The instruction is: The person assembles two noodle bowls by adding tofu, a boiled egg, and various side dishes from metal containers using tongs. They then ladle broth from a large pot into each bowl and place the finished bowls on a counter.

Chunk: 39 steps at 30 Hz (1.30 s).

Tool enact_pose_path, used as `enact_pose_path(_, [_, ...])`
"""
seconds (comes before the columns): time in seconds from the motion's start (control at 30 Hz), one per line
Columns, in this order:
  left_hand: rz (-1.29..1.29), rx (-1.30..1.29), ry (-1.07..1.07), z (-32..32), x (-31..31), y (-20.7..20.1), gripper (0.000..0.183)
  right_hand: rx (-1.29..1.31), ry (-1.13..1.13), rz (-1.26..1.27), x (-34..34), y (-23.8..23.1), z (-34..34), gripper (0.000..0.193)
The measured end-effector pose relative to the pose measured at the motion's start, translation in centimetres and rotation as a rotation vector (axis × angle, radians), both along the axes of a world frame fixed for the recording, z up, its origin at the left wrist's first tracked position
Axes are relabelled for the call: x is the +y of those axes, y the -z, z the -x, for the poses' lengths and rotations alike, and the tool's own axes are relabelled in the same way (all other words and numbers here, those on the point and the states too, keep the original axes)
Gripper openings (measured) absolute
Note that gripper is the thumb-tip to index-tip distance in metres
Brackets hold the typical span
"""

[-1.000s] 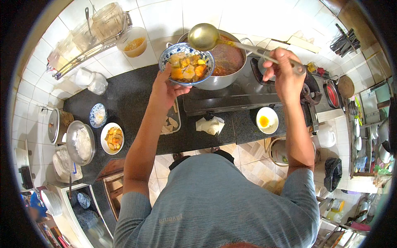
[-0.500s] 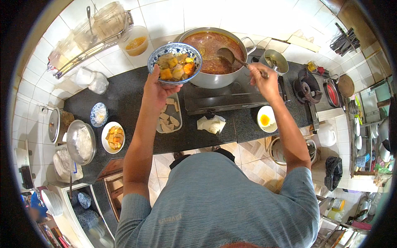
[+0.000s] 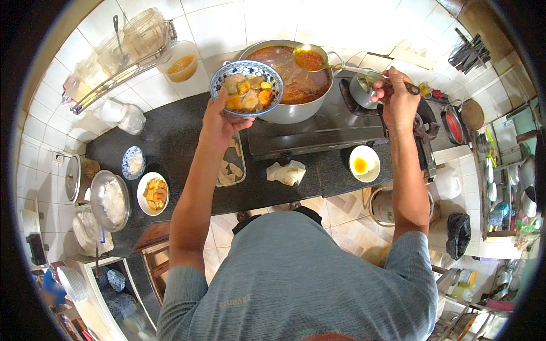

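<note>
Head view has your left forearm reaching up over the dark worktop (image 3: pixel 165 122), the left hand (image 3: pixel 219 120) bearing a blue-patterned bowl (image 3: pixel 245 67) of chunky food at the near left side of the big pot (image 3: pixel 293 113), its thumb hooked at the rim and its other fingers tucked beneath. Your right forearm rises bent toward the stove, and the fingers of the right hand (image 3: pixel 400 98) are curled closed around the handle of a ladle (image 3: pixel 309 57), whose cup, filled with reddish broth, hangs over the pot's right side.
</note>
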<state>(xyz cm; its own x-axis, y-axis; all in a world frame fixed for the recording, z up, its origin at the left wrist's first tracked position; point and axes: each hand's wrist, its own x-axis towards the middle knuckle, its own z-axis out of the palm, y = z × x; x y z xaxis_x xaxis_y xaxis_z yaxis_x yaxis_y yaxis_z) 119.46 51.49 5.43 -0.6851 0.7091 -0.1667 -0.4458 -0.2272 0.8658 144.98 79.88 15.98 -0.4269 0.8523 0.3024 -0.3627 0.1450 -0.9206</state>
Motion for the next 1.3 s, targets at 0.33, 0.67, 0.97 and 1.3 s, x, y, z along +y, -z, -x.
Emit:
enact_pose_path(0.33, [-0.135, -0.171, 0.045, -4.1, 5.2, -0.3, 0.055, -0.005, -0.154, 0.000, -2.2, -1.1, -3.4, 0.028])
enact_pose_path(0.67, [-0.118, -0.115, 0.055, -10.7, 3.8, 0.1, 0.063, -0.016, -0.439, -0.515, -2.0, 1.2, -7.8, 0.023])
enact_pose_path(0.97, [-0.224, -0.230, 0.054, -13.3, 5.8, 4.6, 0.054, 0.161, -0.256, 0.266, 2.9, 6.7, -14.4, 0.029])
enact_pose_path(1.3, [-0.199, -0.224, -0.158, -17.6, -1.0, 6.4, 0.052, 0.000, 0.248, 0.475, 0.9, 18.6, -31.3, 0.027])
